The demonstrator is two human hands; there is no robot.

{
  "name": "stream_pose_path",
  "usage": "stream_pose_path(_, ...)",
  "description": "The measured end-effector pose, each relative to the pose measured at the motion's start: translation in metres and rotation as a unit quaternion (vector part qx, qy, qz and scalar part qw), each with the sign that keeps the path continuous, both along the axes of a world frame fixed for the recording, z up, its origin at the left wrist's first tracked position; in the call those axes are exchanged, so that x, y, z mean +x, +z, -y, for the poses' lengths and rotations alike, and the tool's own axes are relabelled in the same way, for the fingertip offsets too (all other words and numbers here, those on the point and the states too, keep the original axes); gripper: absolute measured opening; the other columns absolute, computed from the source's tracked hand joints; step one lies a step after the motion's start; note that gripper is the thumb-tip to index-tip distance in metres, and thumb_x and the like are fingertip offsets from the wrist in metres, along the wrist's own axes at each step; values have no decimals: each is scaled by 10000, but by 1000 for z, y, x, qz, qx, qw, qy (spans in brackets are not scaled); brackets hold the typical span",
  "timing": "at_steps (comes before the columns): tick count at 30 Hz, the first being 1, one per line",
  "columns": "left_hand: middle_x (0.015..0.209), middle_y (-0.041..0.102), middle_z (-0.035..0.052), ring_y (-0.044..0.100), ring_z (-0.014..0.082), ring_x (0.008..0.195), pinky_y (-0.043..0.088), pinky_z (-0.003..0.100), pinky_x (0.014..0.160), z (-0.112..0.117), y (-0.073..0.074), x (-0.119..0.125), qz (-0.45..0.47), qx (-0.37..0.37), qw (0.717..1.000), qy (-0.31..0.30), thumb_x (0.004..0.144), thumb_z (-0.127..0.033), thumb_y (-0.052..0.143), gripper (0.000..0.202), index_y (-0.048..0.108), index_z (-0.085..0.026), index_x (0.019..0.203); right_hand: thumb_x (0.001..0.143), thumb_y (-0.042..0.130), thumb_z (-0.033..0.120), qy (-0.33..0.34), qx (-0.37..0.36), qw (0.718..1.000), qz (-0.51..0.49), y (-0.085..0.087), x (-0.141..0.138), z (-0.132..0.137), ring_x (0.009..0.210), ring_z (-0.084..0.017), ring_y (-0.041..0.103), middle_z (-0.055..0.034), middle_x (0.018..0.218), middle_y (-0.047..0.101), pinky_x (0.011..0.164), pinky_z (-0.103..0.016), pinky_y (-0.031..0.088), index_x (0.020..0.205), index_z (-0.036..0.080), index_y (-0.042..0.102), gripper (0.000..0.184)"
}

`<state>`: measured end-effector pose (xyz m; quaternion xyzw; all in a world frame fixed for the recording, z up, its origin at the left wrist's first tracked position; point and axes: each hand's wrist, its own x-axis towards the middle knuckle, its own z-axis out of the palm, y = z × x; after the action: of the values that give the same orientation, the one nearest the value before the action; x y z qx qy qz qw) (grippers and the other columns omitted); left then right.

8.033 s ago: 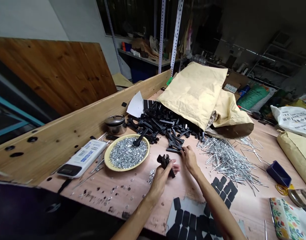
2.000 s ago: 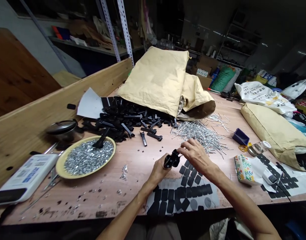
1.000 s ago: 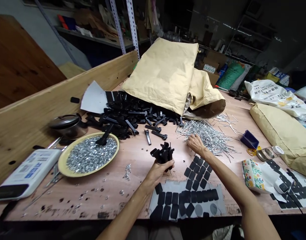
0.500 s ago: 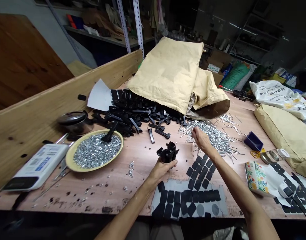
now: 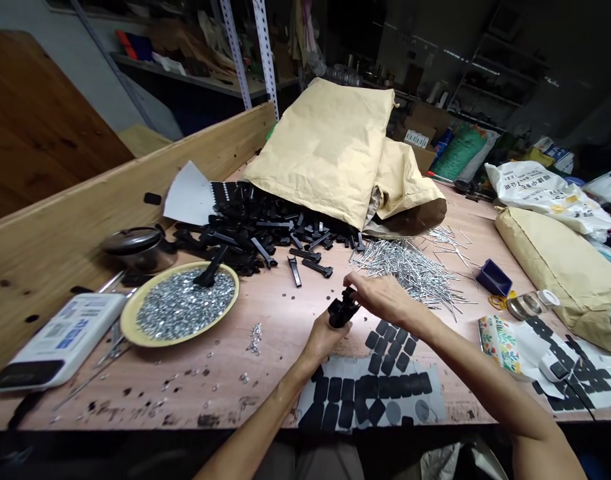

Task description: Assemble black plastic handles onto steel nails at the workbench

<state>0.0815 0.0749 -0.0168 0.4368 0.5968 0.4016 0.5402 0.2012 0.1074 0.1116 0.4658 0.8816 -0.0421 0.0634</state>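
Note:
My left hand (image 5: 322, 339) is closed around a small bunch of black plastic parts (image 5: 341, 313), held upright above the tabletop. Close against their top, my right hand (image 5: 384, 297) has its fingers pinched together. The thin metal pin it carried is mostly hidden behind the fingers. Just beyond my right hand lies a heap of silver metal pins (image 5: 410, 267). Farther back, a pile of similar black plastic parts (image 5: 265, 227) spreads out from under a large paper sack (image 5: 330, 147). Below my hands, black rounded pads (image 5: 385, 385) lie in rows on a grey sheet (image 5: 438, 393).
On the left are a yellow dish (image 5: 130, 323) of small metal pieces, a white digital scale (image 5: 68, 333) and a lidded pot (image 5: 135, 247). To the right stand a blue tray (image 5: 494, 277), a clear jar (image 5: 528, 305) and a flowered box (image 5: 500, 343). A wooden board (image 5: 195, 160) edges the table.
My right hand has moved left and toward me, from the edge of the pin heap to the top of the black parts. My left hand keeps its hold, the parts now tilted. The view has shifted slightly.

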Motion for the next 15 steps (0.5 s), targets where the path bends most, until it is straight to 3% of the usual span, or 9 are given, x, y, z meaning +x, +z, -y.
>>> stream_pose_path(3, 474, 519, -56, 502, 139, 509, 363, 242, 490, 0, -2, 1, -14, 1, 1000, -6, 499, -127, 610, 111, 527, -196, 523, 869, 413, 40, 45, 78, 993, 73, -5, -6, 8, 561, -115, 536, -43, 841, 648, 460, -230, 266, 1167, 206, 448, 342)
stream_pose_path(6, 468, 521, -51, 509, 146, 517, 359, 245, 493, -1, -5, 3, -21, 8, 1000, -11, 480, -100, 605, 140, 510, -201, 497, 871, 340, -12, 103, 135, 982, 80, -11, -9, 17, 556, -112, 537, -20, 759, 620, 466, -235, 291, 1198, 233, 424, 417)
stream_pose_path(9, 491, 544, -41, 534, 160, 555, 379, 252, 522, -2, -6, 5, -17, 19, 1000, -19, 469, -94, 609, 146, 517, -204, 494, 898, 317, 13, 163, 145, 975, 51, -15, -8, 18, 584, -121, 544, 4, 715, 602, 491, -235, 339, 1217, 249, 428, 413)
stream_pose_path(11, 512, 560, -34, 544, 167, 574, 396, 259, 542, -2, -6, 5, -12, 21, 1000, -19, 475, -111, 614, 129, 533, -203, 513, 926, 353, 102, 175, 153, 973, -3, -15, -3, 13, 683, -145, 575, -17, 788, 627, 559, -249, 401, 1211, 221, 452, 324)
stream_pose_path(13, 534, 575, -25, 554, 175, 586, 414, 268, 552, 1, -3, 3, -4, 18, 1000, -19, 504, -160, 623, 91, 565, -196, 564, 942, 386, 206, 109, 169, 976, -81, -16, 7, 2, 805, -171, 592, -56, 907, 648, 664, -281, 446, 1166, 186, 493, 250)
stream_pose_path(15, 573, 602, -12, 570, 182, 609, 436, 275, 566, 4, 1, 0, 26, 24, 999, -15, 544, -223, 633, 113, 602, -187, 647, 945, 394, 247, -38, 156, 978, -131, -21, 22, -9, 844, -174, 605, -75, 950, 658, 708, -288, 458, 1088, 166, 540, 220)
